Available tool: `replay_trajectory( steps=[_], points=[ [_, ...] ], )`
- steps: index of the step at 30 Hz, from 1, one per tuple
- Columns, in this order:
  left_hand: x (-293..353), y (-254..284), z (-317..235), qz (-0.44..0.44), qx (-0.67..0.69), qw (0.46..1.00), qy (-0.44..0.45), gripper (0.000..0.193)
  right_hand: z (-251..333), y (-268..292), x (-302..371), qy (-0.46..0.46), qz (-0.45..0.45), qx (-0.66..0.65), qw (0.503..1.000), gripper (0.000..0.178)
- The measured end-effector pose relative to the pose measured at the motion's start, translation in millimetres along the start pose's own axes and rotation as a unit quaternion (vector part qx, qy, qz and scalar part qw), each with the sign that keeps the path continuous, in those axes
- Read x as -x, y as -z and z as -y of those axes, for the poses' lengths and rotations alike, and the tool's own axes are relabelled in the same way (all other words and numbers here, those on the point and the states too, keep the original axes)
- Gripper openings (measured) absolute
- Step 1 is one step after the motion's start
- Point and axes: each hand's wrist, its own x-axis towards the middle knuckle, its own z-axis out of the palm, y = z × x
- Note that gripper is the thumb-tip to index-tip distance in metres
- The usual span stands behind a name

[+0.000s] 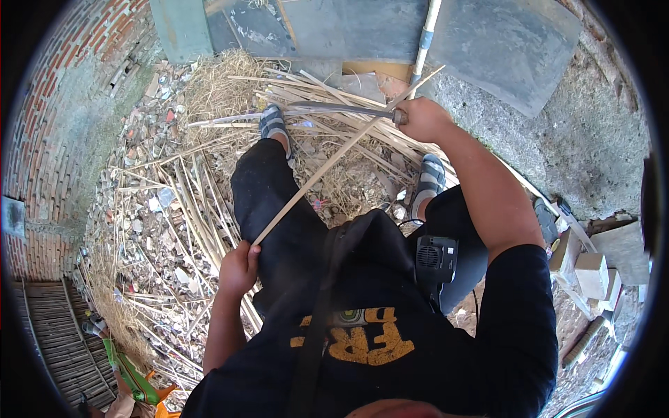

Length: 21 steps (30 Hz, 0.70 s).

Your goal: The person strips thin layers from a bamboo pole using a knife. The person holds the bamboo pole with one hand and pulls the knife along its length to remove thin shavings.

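My left hand (238, 268) is closed around the lower end of a long pale bamboo strip (317, 174), beside my left thigh. The strip slants up to the right, and its far end passes close to my other hand. My right hand (423, 120) is closed on the handle of a long, slightly curved blade (341, 107), a machete by its look. The blade points left and crosses the strip near the handle; whether they touch, I cannot tell. Most of the handle is hidden in my fist. Beyond the blade lies a pile of split bamboo strips (320, 87).
More bamboo strips (198, 188) and dry shavings (216, 83) cover rubble ground around my striped shoes. A brick wall (63, 132) stands at left. Grey panels (390, 28) and a pole (425, 43) are ahead. Pale blocks (592, 273) sit at right; a black device (437, 259) rests on my lap.
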Motion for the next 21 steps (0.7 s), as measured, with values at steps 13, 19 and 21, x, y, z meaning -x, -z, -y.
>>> replay_trajectory(
  steps=[13, 19, 21],
  points=[
    [0, -11, 10, -0.009, 0.068, 0.998, -0.008, 0.04, 11, 15, 10, 0.066, -0.126, -0.08, 0.987, 0.036],
    [0, -12, 11, -0.012, 0.105, 0.994, -0.007, 0.041, 26, 33, 13, 0.087, -0.098, -0.004, 0.991, 0.034],
    [-1, -12, 12, -0.007, 0.114, 0.993, -0.007, 0.041, 22, 35, 12, 0.069, -0.078, -0.005, 0.995, 0.034]
  ],
)
